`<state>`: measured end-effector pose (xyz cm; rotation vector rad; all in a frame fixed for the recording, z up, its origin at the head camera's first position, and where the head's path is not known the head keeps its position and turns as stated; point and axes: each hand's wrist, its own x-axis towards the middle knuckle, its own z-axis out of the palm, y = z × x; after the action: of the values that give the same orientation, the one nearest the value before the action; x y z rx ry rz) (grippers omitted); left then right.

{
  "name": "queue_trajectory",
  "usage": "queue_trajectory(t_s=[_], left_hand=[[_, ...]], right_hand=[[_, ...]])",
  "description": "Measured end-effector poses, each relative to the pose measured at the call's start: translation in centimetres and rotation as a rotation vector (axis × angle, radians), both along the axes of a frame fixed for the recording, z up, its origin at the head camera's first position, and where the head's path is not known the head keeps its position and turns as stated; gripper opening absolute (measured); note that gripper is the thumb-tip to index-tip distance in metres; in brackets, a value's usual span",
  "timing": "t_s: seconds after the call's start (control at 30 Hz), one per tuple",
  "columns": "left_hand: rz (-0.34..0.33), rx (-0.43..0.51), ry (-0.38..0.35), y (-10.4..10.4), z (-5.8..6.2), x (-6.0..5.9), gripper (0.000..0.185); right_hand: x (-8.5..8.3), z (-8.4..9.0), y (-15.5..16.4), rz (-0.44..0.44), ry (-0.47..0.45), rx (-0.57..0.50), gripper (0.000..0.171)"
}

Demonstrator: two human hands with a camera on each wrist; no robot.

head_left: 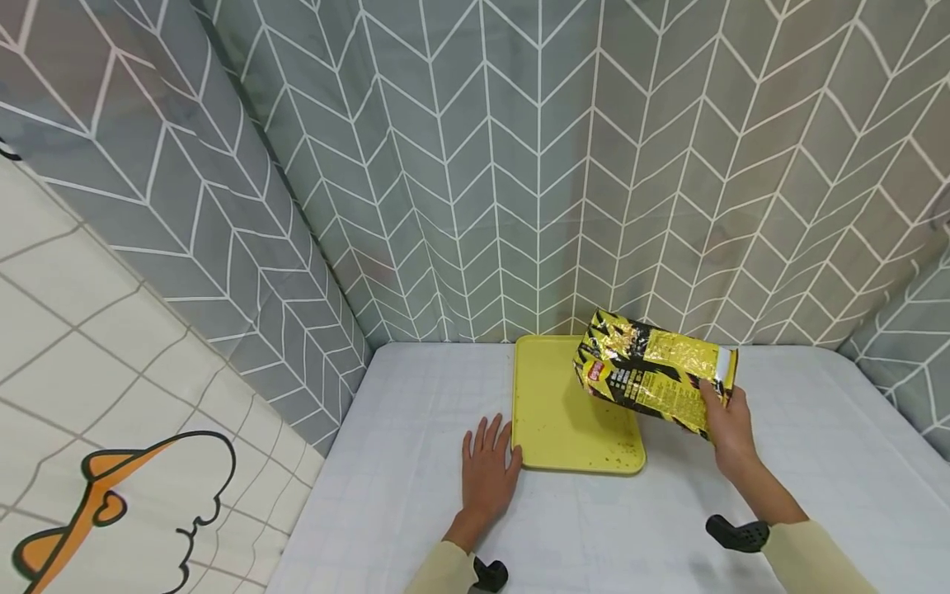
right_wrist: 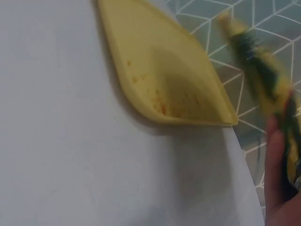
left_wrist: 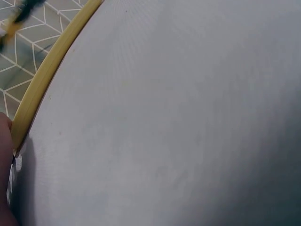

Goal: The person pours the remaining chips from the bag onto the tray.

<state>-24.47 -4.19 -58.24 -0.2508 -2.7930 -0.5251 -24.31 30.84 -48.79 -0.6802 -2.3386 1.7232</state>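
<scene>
A yellow-and-black foil snack bag point(head_left: 653, 371) is held by its right end in my right hand point(head_left: 731, 425), thumb on the near face and the other fingers behind. It is tilted over the right part of a yellow tray point(head_left: 549, 421), and overlaps the tray's upper right corner in the head view. Brown crumbs point(right_wrist: 162, 106) lie in one corner of the tray. With fingers spread and straight, my left hand point(head_left: 488, 474) rests on the table, its thumb at the tray's left edge. Only a sliver of that hand shows in the left wrist view.
A white cloth covers the table point(head_left: 416, 412). Grey curtains point(head_left: 475, 165) with white chevron lines hang right behind its far edge and to the sides. At the left is a white gridded cloth point(head_left: 223, 396) with an orange cartoon print.
</scene>
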Motion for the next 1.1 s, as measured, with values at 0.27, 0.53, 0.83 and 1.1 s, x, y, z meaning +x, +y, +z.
queue_trajectory(t_s=[0.27,0.53,0.83,1.1], left_hand=[[0.005,-0.003,0.018,0.06,-0.22,-0.08,0.049],[-0.001,-0.015,0.049,0.09,0.06,-0.02,0.048],[0.0,-0.027,0.001,-0.07,0.38,0.03,0.049],[0.006,0.005,0.015,-0.04,0.25,0.04,0.048]], right_hand=[[-0.13,-0.23,0.09,-0.016,-0.023,0.053,0.074],[-0.07,-0.27,0.09,-0.035,-0.041,0.067,0.076],[-0.34,-0.25,0.27,-0.076,-0.062,-0.04,0.078],[-0.33,-0.54,0.19,-0.074,-0.069,-0.047,0.078]])
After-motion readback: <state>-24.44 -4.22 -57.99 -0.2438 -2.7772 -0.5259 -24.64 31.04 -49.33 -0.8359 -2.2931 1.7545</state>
